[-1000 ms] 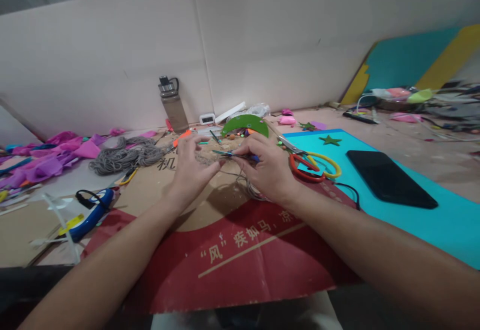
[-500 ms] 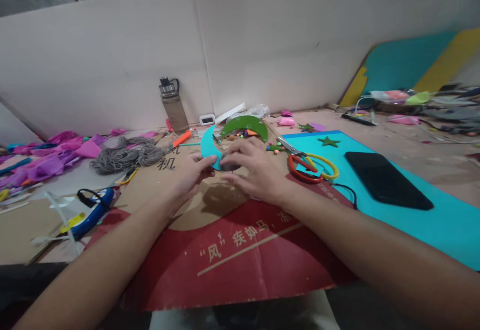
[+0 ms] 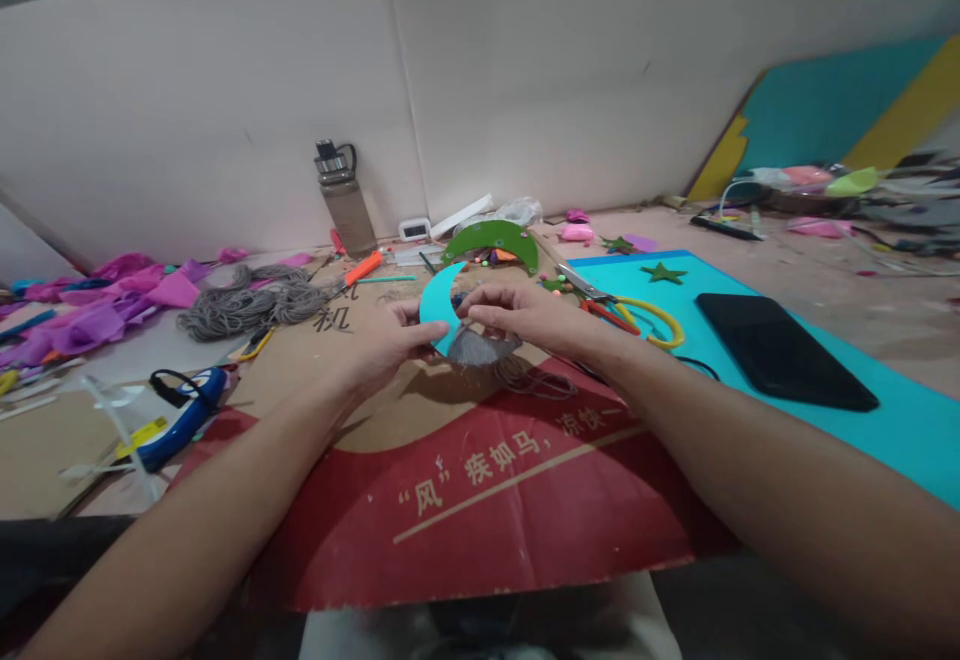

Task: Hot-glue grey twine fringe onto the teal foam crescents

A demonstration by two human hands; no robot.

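A bright blue crescent cutout (image 3: 441, 302) stands upright over the cardboard. My left hand (image 3: 401, 340) is closed on its left side, with the thumb laid across the front near the lower part. On the right, my right hand (image 3: 517, 318) has its fingers bent and pinched together at the crescent's inner curve. Grey yarn (image 3: 480, 348) covers the lower end of the crescent, just beneath the right fingers. A loose loop of the same yarn (image 3: 536, 380) lies on the cardboard below this hand. The exact grip of the right fingertips on the yarn is partly hidden.
A red-and-brown cardboard sheet (image 3: 525, 510) lies under my hands. Behind are a green crescent (image 3: 491, 237), an orange-handled cutter (image 3: 364, 268) and a bottle (image 3: 345, 205). Scissors (image 3: 652, 325) and a black phone (image 3: 784, 352) sit right; a skein of grey yarn (image 3: 251, 305) lies left.
The crescent has shifted slightly right in my left hand's grip. My right hand has risen a little and moved right, uncovering the grey yarn at the crescent's lower end and the loose loop.
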